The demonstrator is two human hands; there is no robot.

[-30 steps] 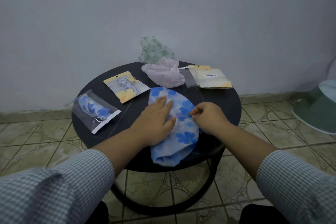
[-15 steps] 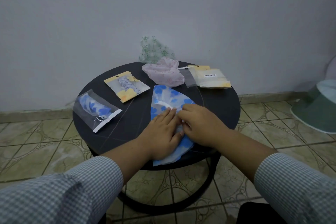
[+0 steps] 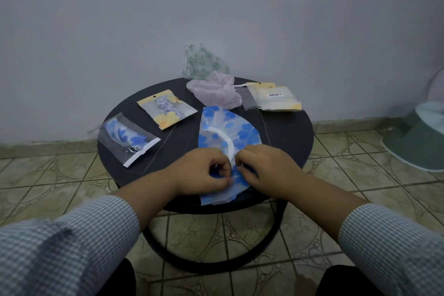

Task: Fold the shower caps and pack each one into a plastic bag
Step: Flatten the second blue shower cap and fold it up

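1. Blue-flower shower cap [image 3: 230, 127] lies on the round dark counter [image 3: 288, 132], near edge, part-folded into a wedge. The white elastic band shows as an arc across its middle.
2. Left hand [image 3: 204, 170] – fingers curled, pinching the cap's near portion. Right hand [image 3: 266, 168] – also curled onto the cap, gripping the film just beside the left. The two hands nearly touch over the fold.
3. Handling, my read: thin plastic film, very light, no stiffness. It will spring open if released and slide on the smooth counter. The elastic rim is the only part with body, so it will bunch and push back against a crease.
4. Where to hold: pinch at the fold line or on the elastic band, not mid-film – loose film just stretches or slips. Keep one hand pressing flat while the other turns the next fold.
5. Not fragile as such, though hard pulling could probably tear it.
6. Already packed: a blue cap in a clear bag [image 3: 127, 138] at left and a cap in a yellow-edged bag [image 3: 167, 108] behind it.
7. Still loose: pink cap [image 3: 213, 92] and green-print cap [image 3: 204, 61] at the far side.
8. Spare bags [image 3: 274, 98] sit far right, well apart from the hands. The folded cap needs to end up narrow enough for the bag mouth.
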